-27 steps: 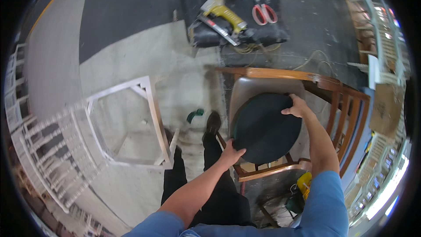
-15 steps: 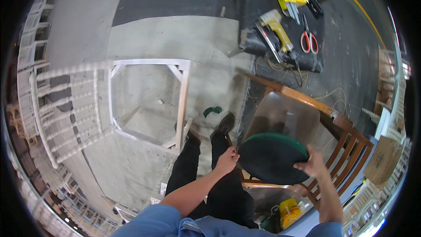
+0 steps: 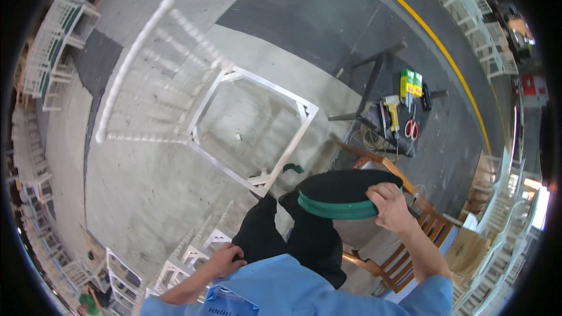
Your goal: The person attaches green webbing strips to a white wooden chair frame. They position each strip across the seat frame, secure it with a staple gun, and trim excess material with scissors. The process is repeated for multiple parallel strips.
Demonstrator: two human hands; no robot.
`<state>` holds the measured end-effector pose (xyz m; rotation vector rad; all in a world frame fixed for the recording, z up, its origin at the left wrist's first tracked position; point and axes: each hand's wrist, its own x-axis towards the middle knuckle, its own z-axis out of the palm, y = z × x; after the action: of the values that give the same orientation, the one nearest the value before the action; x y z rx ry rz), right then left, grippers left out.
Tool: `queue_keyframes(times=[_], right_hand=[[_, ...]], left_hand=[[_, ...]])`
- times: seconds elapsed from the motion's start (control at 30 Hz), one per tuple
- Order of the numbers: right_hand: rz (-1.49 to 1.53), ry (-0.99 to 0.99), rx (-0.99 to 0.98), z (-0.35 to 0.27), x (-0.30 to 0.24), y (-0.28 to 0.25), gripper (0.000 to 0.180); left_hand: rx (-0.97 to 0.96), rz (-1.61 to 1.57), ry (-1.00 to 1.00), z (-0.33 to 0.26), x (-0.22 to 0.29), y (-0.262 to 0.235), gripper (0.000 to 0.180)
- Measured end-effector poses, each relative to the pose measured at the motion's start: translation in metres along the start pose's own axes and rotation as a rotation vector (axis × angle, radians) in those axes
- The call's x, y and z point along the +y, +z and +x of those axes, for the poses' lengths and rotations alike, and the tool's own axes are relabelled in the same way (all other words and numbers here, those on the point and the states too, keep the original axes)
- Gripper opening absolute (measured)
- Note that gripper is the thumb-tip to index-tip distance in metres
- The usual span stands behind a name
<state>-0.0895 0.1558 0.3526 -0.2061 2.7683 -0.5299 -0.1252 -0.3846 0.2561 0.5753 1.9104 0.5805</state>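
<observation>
My right hand [image 3: 391,206] grips the edge of a seat cushion [image 3: 345,184], with its thumb and fingers closed over the rim. Black cloth covers the cushion's upper face, and its side band is green. The cushion is held tilted above the brown wooden chair [image 3: 424,222]. Low by my thigh, my left hand [image 3: 225,259] has its fingers curled; whatever they may hold is hidden. Ahead of my feet stands a white chair [image 3: 275,167] with an open seat frame and a spindled back.
A low dark stand [image 3: 383,99] at the right carries a yellow staple gun [image 3: 392,111], red-handled scissors [image 3: 411,130] and green-yellow boxes [image 3: 411,82]. A green scrap [image 3: 293,168] lies on the floor. White chairs [image 3: 55,52] line the sides; a cardboard box [image 3: 465,251] stands at right.
The cushion has been lifted and tipped, showing more of its green side. My left hand has left its edge and moved down left. The view has swung left.
</observation>
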Motion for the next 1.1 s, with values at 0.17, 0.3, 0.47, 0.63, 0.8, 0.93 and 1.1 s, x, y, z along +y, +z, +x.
queue_keyframes(times=[0.17,0.3,0.47,0.63,0.8,0.93,1.1], right_hand=[[-0.134,-0.302,-0.125,0.106,-0.013,-0.011,0.06],[-0.113,-0.443,-0.308,0.168,-0.01,0.008,0.062],[0.035,-0.517,-0.414,0.222,0.025,0.077,0.06],[0.254,-0.494,-0.479,0.258,0.07,0.118,0.049],[0.351,-0.509,-0.532,0.281,0.11,0.155,0.053],[0.396,-0.437,-0.581,0.279,0.131,0.178,0.054],[0.428,-0.52,-0.65,0.284,0.151,0.202,0.057]], left_hand=[[0.135,-0.532,-0.264,-0.025,0.015,0.012,0.018],[0.12,-1.117,-0.143,-0.064,0.032,0.05,0.016],[0.238,-1.34,-0.318,0.002,0.08,0.099,0.014],[0.837,-1.349,-0.336,0.142,0.095,0.117,0.075],[0.852,-1.113,-0.576,0.239,0.105,0.112,0.122],[0.89,-0.593,-0.649,0.26,0.073,0.108,0.098],[0.967,-0.565,-0.183,0.28,0.047,0.135,0.073]])
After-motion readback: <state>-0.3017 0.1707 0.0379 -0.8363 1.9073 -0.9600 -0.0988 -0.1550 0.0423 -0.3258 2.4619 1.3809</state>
